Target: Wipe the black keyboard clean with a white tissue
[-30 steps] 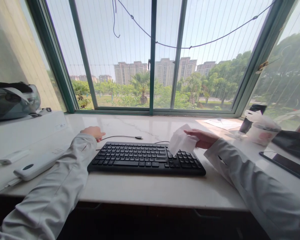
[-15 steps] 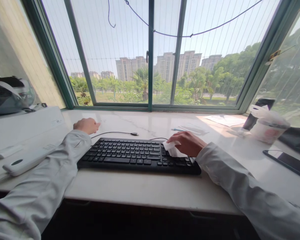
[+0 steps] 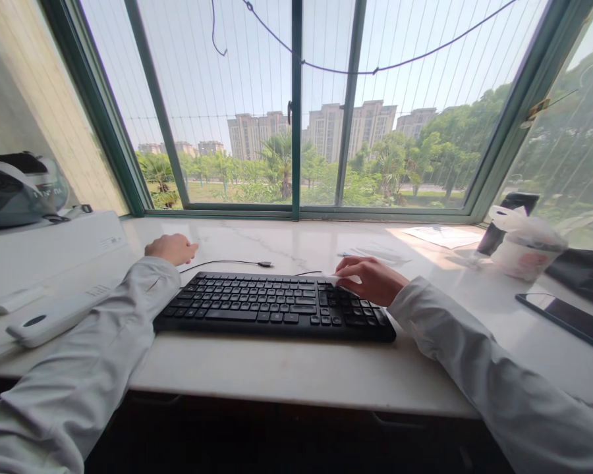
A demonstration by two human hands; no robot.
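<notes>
The right hand point(image 3: 373, 280) lies flat, palm down, on the far right part of the black keyboard point(image 3: 271, 308). Its fingers are bent a little and press down on a small white wipe point(image 3: 340, 281), so only a bit of the wipe peeks out at the fingertips, by the far edge of the keys. The right arm comes in from the near right corner in a long white sleeve point(image 3: 479, 368), and the wrist sits just over the right end of the keyboard. The left hand point(image 3: 170, 249) rests on the white counter point(image 3: 296, 375), just past the far left corner of the keyboard and not touching it. Its fingers are curled in loosely and hold nothing. The left arm stretches from the near left corner, and its sleeve lies along the counter beside the keyboard. A thin black cable point(image 3: 227, 263) runs on the counter from near the left hand toward the middle, on the far side of the keyboard. On the left lies a white remote-like gadget point(image 3: 54, 318). On the right stand a white cup with a lid point(image 3: 526, 247) and, nearer, a dark phone point(image 3: 570, 321). Some papers point(image 3: 442, 235) lie far on the right in the sun.
</notes>
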